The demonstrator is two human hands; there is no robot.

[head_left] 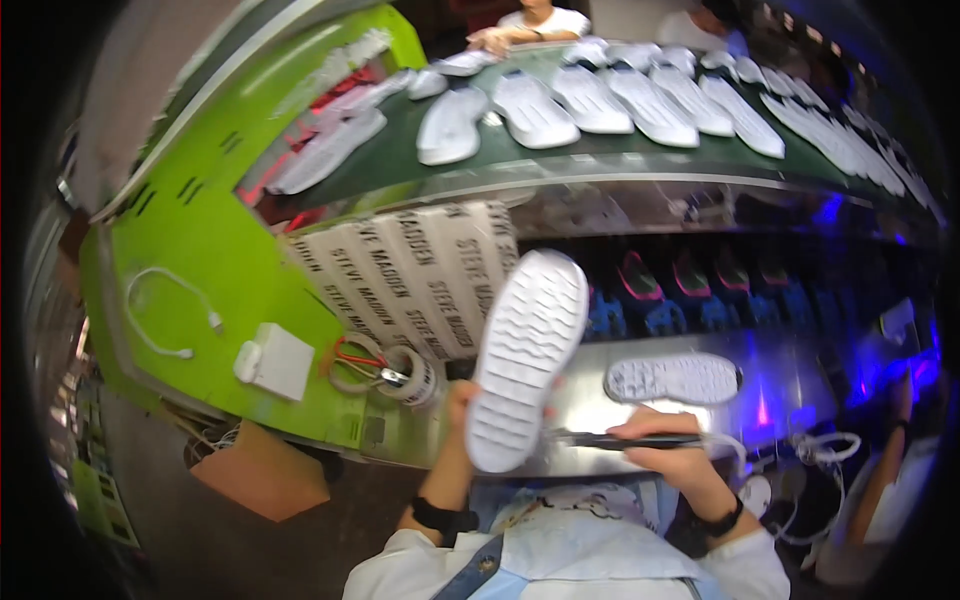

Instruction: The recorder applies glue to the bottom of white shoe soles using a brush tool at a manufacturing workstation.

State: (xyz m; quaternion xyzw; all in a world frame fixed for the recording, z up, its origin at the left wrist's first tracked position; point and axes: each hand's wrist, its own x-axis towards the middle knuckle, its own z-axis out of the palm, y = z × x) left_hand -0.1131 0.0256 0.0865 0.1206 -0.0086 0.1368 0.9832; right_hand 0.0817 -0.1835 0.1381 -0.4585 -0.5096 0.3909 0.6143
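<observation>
My left hand (463, 402) grips a white shoe sole (530, 350) from behind. The sole stands tilted upright, its wavy ridged tread facing me, and it hides most of those fingers. In my right hand (665, 445) is a slim black pen-shaped tool (600, 440), its thin tip pointing left near the sole's lower edge. I cannot tell whether the tip touches the sole. From the tool's right end a white cord (738, 452) runs off. A second sole (672, 379), white with a speckled tread, lies flat on the metal bench (790, 375) beyond my right hand.
White soles (535, 110) lie in rows on a green conveyor (380, 185) ahead. A patterned box (415, 275), tape rolls (412, 378) and a white charger (275, 360) sit at left. Shoes with pink edges (690, 275) fill the shelf below. Another person (545, 20) is across; an arm (885, 470) shows at right.
</observation>
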